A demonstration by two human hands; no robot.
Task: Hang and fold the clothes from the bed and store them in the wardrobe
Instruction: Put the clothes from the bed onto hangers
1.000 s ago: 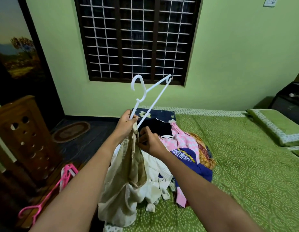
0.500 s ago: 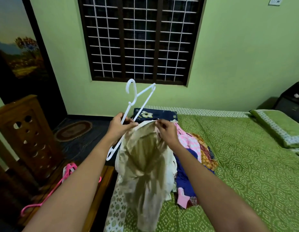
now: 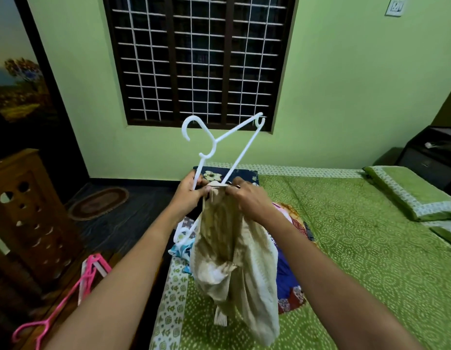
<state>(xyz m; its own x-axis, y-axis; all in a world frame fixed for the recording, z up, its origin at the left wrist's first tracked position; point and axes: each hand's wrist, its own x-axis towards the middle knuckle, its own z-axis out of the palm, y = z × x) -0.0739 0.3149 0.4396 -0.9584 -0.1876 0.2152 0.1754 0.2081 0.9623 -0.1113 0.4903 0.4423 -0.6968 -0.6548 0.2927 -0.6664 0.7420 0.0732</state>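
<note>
Clothes pile (image 3: 286, 279) on bed (image 3: 371, 248) behind cream garment (image 3: 234, 248), pink hangers (image 3: 93, 267) btm L

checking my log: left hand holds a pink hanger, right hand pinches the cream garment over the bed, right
Head view: the hanger is white, not pink; left hand holds a white hanger, right hand pinches the cream garment over the bed.
</note>
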